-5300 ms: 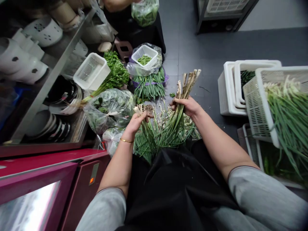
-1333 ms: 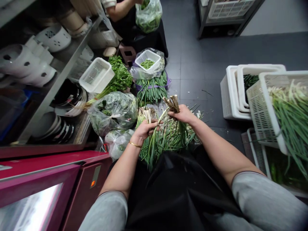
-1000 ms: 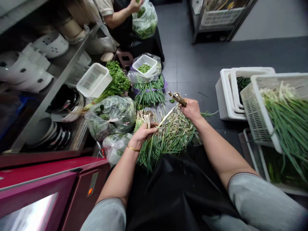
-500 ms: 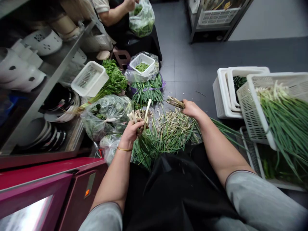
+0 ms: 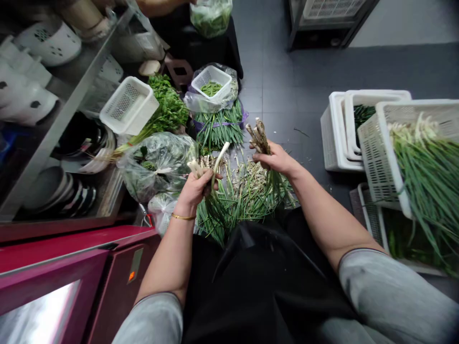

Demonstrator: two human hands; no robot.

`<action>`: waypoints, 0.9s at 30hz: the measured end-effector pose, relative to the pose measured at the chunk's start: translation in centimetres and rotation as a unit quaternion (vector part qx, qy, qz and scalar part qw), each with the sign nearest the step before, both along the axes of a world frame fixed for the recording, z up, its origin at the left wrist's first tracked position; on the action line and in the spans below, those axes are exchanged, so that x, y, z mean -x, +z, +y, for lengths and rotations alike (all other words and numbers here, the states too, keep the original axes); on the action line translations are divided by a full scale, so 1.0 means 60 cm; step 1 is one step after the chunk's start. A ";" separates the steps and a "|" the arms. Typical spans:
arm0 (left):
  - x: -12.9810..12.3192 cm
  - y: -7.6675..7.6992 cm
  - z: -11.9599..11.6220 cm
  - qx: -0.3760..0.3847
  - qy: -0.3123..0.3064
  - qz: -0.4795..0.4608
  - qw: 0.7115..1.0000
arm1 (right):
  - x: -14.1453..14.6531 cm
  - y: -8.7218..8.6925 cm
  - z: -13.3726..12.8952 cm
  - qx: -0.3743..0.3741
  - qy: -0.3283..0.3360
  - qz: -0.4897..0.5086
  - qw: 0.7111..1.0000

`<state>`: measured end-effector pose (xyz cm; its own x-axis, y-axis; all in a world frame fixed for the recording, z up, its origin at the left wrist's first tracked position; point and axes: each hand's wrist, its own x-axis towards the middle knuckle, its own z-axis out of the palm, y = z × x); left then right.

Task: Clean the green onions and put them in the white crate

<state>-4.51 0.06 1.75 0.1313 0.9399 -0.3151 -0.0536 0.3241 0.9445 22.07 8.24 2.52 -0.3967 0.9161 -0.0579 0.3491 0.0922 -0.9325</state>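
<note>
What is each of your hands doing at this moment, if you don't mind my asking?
Left hand: closed around pale, clean-looking stalks.
Right hand: closed around a bunch of brownish-ended stalks.

Brown-skinned scallion bunch [image 5: 259, 137] and pale peeled scallions [image 5: 196, 169], upright in separate hands.

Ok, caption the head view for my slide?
Left hand grips pale-stemmed green onions; right hand holds a brown-ended, unpeeled bunch.

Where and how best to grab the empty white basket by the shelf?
Probably the right rim of the white basket, from above and the right: its opening faces up, that wall stands exposed, and the shelf crowds the left side.
</note>
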 end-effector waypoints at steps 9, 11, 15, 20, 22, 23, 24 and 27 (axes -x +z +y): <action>-0.060 -0.015 -0.005 -0.006 -0.162 0.027 0.986 | 0.100 -0.003 -0.057 0.039 -0.020 0.171 0.984; -0.056 -0.010 -0.007 0.008 -0.182 0.035 0.983 | 0.103 -0.003 -0.059 0.051 0.016 0.165 0.985; -0.012 0.026 -0.015 -0.038 -0.128 -0.005 0.991 | 0.079 -0.009 -0.033 0.144 -0.064 0.224 0.962; 0.007 0.034 -0.019 -0.078 0.049 -0.150 0.984 | 0.054 -0.022 0.004 0.301 -0.185 0.343 0.870; -0.025 0.012 -0.017 -0.030 0.067 -0.107 0.992 | 0.064 -0.028 0.002 0.323 -0.201 0.359 0.852; -0.046 -0.001 -0.016 -0.014 0.066 -0.061 0.996 | 0.073 -0.031 -0.003 0.323 -0.206 0.362 0.850; -0.067 -0.016 -0.015 -0.012 0.059 -0.013 0.998 | 0.084 -0.035 -0.010 0.315 -0.213 0.362 0.851; -0.117 -0.052 -0.012 -0.067 0.038 0.099 0.992 | 0.117 -0.046 -0.034 0.256 -0.250 0.345 0.868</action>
<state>2.53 -0.67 -1.35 0.0059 0.9801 -0.1982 0.1173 0.1962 0.9735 15.07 6.22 -0.26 -0.0588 0.9079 -0.4151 -0.4313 -0.3981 -0.8096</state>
